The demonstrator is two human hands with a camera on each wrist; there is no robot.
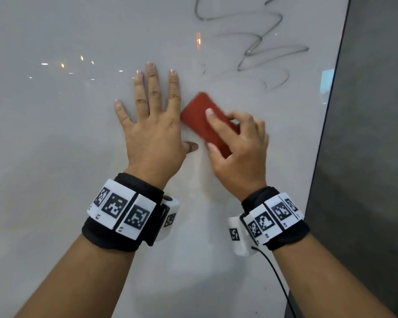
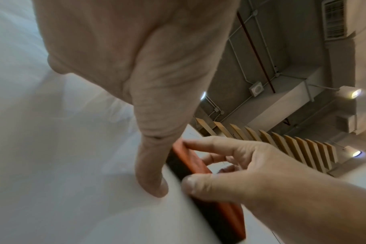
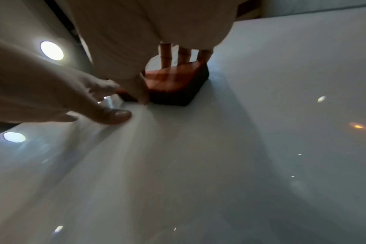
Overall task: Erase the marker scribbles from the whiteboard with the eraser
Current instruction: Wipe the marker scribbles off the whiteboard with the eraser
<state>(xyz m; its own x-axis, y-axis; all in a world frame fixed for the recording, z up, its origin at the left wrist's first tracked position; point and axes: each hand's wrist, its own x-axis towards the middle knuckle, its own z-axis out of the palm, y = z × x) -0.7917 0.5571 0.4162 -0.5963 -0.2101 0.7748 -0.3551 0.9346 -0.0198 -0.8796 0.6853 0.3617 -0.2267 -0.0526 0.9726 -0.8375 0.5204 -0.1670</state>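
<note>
Gripping eraser (image 1: pixel 205 121) in right hand (image 1: pixel 238 152), thumb one edge, fingers other, pad flat on whiteboard (image 1: pixel 67 134). Left hand (image 1: pixel 153 125) spread flat on board just beside eraser. Scribbles (image 1: pixel 257 42) sit up and right, mostly untouched, lower loops faint. Risks imo: eraser edge bumping left fingers, tilted pad skipping lines, light pressure just smearing ink, palm smudging board.
</note>
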